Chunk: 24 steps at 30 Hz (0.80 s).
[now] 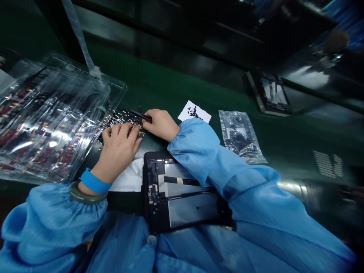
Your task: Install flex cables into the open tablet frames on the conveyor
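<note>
My left hand reaches palm down over a pile of small gold, silver and black parts. Its fingers are apart, with the tips among the parts. My right hand is closed on black tweezers, whose tips point left over the same pile; the exact tips are hard to make out. Close to my body lies an opened tablet, its circuit board and silver battery area showing. My right sleeve covers part of its upper right edge. A white cloth or bag lies under my left wrist, beside the tablet.
Stacked clear plastic trays with small parts stand at the left. White paper bearing black pieces lies beyond my right forearm, near a clear bag. Another open device is at the back right, and pale strips lie at the right.
</note>
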Motion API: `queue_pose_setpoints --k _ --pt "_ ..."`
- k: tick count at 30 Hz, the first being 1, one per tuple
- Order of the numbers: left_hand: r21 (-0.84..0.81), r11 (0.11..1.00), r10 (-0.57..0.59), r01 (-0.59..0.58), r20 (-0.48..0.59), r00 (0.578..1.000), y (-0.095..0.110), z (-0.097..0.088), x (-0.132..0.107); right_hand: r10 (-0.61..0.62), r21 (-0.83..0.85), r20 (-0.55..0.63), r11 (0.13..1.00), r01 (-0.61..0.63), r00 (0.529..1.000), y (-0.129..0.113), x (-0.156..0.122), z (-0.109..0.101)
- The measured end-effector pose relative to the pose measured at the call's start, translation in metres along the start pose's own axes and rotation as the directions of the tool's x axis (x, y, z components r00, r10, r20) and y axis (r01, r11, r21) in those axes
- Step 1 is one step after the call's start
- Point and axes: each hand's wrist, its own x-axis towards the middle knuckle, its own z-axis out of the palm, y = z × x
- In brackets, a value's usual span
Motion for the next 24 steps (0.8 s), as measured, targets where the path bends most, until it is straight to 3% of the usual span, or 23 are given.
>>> queue_pose_setpoints --k 6,17,24 --pt "0.016 1.000 0.002 -0.003 0.018 1.000 0.0025 -0.0018 -0.0007 -0.091 0.030 -0.003 0.995 0.091 0.996 -0.0015 0.0002 0.0019" --pt "-0.004 1.000 0.012 -0.012 0.002 1.000 0.0030 -0.0002 -0.0042 -0.018 0.086 -0.007 0.996 0.018 1.000 -0.0022 -0.0068 -0.0038" --pt "0.007 1.000 0.006 -0.007 0.007 1.000 0.0047 -0.0013 -0.0035 -0.030 0.036 -0.003 0.999 0.030 1.000 -0.0023 -0.0085 0.0012"
